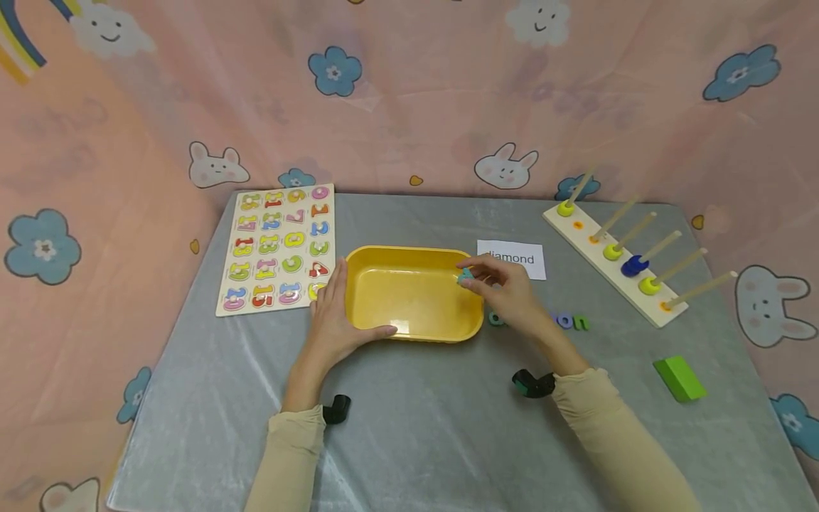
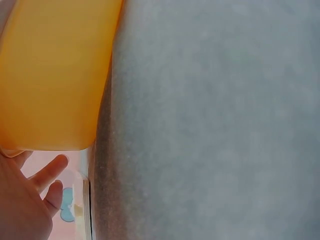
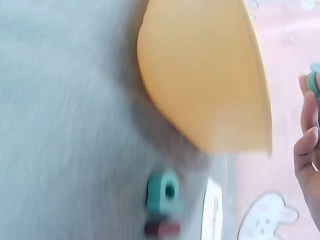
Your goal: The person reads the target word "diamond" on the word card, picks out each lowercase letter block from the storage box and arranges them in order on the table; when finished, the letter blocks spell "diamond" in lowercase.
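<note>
A yellow plastic tub (image 1: 414, 293) stands empty in the middle of the grey table. My left hand (image 1: 338, 318) holds its left end, thumb along the front rim; the tub's wall (image 2: 52, 75) fills the left wrist view above my fingers (image 2: 47, 172). My right hand (image 1: 505, 288) pinches a small teal letter piece (image 1: 465, 276) over the tub's right rim. In the right wrist view the tub (image 3: 210, 75) is blurred, the pinched piece (image 3: 313, 82) shows at the right edge, and a teal letter (image 3: 163, 190) lies on the table below.
Small foam letters (image 1: 571, 321) lie right of the tub, near a white card reading "diamond" (image 1: 512, 259). A number puzzle board (image 1: 278, 247) lies back left. A peg board with rings (image 1: 614, 256) stands at the right, and a green block (image 1: 680, 377) lies front right.
</note>
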### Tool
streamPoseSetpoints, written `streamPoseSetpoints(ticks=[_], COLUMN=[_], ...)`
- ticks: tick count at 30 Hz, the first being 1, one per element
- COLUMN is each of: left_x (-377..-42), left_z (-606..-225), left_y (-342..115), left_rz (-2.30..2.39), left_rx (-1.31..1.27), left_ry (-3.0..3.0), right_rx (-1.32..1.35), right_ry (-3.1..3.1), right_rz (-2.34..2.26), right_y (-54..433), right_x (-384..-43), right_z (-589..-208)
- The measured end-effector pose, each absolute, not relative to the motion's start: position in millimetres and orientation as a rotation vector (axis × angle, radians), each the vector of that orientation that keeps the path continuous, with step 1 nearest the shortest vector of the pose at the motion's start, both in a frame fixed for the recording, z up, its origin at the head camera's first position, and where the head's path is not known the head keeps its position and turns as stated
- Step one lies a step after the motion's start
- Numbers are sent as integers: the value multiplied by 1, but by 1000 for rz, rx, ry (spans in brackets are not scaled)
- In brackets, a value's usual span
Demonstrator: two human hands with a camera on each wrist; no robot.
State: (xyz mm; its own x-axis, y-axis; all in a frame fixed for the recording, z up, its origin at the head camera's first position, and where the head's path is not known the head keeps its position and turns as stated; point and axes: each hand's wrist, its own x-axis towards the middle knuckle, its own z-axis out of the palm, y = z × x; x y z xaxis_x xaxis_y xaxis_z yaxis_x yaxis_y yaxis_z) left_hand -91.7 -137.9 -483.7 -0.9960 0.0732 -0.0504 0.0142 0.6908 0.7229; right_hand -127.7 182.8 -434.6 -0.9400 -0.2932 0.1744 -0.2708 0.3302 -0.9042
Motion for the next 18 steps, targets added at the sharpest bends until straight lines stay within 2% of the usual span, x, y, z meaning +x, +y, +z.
streamPoseSetpoints(ticks=[11,18], left_x=[-92,-92], left_z=[-483,-483], left_y=[-138,-138], left_rz=[1209,1214], left_rx=[69,63], left_ry=[2819,2809], right_rx=[-464,-223], right_ry=[2780,3003], right_rz=[-1704,-1379], right_y=[254,309], right_x=[-101,-88], right_z=[-437,-435])
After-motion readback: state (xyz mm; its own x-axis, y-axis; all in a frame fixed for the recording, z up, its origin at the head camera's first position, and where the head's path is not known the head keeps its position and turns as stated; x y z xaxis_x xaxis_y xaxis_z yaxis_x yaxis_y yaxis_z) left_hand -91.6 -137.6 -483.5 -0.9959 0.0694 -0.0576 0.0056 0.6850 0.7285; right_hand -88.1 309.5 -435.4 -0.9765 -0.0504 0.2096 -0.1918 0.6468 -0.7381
